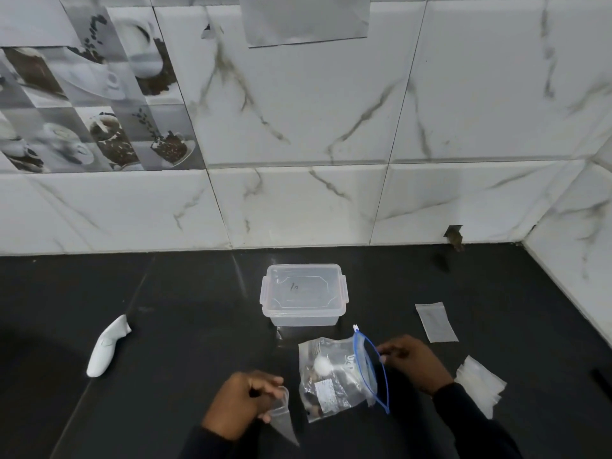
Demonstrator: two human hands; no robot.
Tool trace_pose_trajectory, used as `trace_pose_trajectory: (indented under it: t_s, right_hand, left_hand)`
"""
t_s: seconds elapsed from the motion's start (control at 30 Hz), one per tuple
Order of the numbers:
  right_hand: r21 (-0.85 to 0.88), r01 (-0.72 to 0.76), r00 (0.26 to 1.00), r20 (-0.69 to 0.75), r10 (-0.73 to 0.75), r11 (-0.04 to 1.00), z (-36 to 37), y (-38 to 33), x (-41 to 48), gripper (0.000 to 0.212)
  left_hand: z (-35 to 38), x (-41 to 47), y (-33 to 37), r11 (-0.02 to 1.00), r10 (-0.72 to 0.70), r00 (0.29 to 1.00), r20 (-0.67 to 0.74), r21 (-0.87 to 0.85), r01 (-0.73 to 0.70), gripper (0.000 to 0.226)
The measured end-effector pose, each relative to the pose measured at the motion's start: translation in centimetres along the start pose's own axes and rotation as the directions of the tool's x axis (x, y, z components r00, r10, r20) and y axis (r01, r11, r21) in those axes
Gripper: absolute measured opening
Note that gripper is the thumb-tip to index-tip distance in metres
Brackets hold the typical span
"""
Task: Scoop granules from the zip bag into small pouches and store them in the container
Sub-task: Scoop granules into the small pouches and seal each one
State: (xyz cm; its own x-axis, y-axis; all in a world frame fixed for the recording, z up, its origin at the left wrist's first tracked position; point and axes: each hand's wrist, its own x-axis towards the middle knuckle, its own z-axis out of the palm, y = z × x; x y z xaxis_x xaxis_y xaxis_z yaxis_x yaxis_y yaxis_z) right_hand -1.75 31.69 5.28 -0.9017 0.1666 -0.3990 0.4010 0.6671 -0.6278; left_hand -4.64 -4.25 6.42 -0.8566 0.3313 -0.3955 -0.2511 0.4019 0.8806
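Note:
A clear zip bag (334, 379) with a blue zip rim lies on the black counter, its mouth spread open to the right. Inside it are dark granules and a white scoop. My right hand (412, 364) pinches the blue rim at the open mouth. My left hand (243, 402) holds a small clear pouch (281, 422) by its top, left of the bag. A clear plastic container (303, 294) with its lid on stands just behind the bag.
One small pouch (436, 321) lies flat at the right, and a stack of several pouches (480, 385) sits near my right wrist. A white handheld object (107, 347) lies at the left. The tiled wall rises behind the counter and at the right.

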Motion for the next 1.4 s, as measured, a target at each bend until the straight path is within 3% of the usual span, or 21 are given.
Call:
trace_pose_trajectory:
  t_s: [0.2, 0.37, 0.5, 0.53, 0.63, 0.73, 0.8, 0.9, 1.0, 1.1, 1.2, 1.33, 1.4]
  right_hand:
    - [-0.219, 0.134, 0.982, 0.161, -0.099, 0.967, 2.6, -3.3, 1.9, 0.029]
    - [-0.180, 0.157, 0.973, 0.200, -0.120, 0.971, 4.1, -4.6, 2.8, 0.038]
    - [-0.186, 0.196, 0.952, 0.273, -0.141, 0.963, 5.0, -5.0, 2.6, 0.013]
    - [-0.161, 0.205, 0.946, 0.286, -0.153, 0.965, 5.3, -4.8, 2.7, 0.017]
    - [-0.121, 0.212, 0.956, 0.230, -0.180, 0.970, 5.4, -4.9, 2.4, 0.013]
    - [-0.047, 0.167, 0.982, 0.095, -0.162, 0.985, 5.0, -4.6, 2.4, 0.033]
    - [-0.074, 0.198, 0.975, 0.120, -0.189, 0.977, 5.1, -4.3, 2.6, 0.037]
    - [-0.090, 0.218, 0.966, 0.166, -0.201, 0.972, 5.2, -4.5, 2.1, 0.015]
    - [0.058, 0.173, 0.968, 0.174, -0.181, 0.983, 5.2, -4.5, 2.1, 0.033]
    - [0.199, 0.026, 0.978, 0.200, -0.067, 0.980, 4.8, -4.9, 2.0, 0.011]
    - [0.215, -0.010, 0.988, 0.154, -0.024, 0.977, 4.6, -4.5, 2.6, 0.026]
    - [0.172, 0.047, 0.999, 0.014, -0.050, 0.984, 4.2, -4.5, 3.4, 0.044]
    - [0.173, 0.062, 0.998, 0.005, -0.064, 0.983, 4.0, -5.0, 3.7, 0.041]
  left_hand:
    - [4.4, 1.8, -2.4, 0.989, -0.147, 0.980, 0.132, -0.004, 0.149, 0.021]
    - [6.1, 2.3, -3.2, 0.980, -0.195, 0.974, 0.117, -0.008, 0.197, 0.022]
    - [5.6, 2.6, -3.7, 0.975, -0.213, 0.975, 0.069, -0.047, 0.217, 0.022]
    - [5.3, 2.7, -3.9, 0.976, -0.207, 0.977, 0.059, -0.052, 0.210, 0.022]
    - [4.7, 2.8, -4.1, 0.978, -0.195, 0.980, 0.043, -0.072, 0.197, 0.020]
    - [4.4, 2.7, -3.5, 0.976, -0.184, 0.982, 0.033, -0.117, 0.186, 0.019]
    - [4.1, 2.6, -2.6, 0.978, -0.146, 0.989, 0.019, -0.145, 0.147, 0.022]
    - [3.6, 2.4, -0.4, 0.980, -0.041, 0.999, -0.024, -0.195, 0.036, 0.025]
    - [3.5, 2.2, 2.1, 0.968, 0.068, 0.996, -0.062, -0.236, -0.081, 0.028]
    - [3.2, 2.0, 3.7, 0.957, 0.144, 0.988, -0.060, -0.245, -0.154, 0.030]
    - [2.7, 2.1, 3.4, 0.974, 0.122, 0.990, -0.071, -0.185, -0.133, 0.030]
    - [2.8, 2.0, 1.6, 0.992, 0.032, 0.997, -0.068, -0.123, -0.041, 0.027]
    - [3.0, 2.0, 0.5, 0.994, -0.009, 0.997, -0.074, -0.105, 0.001, 0.025]
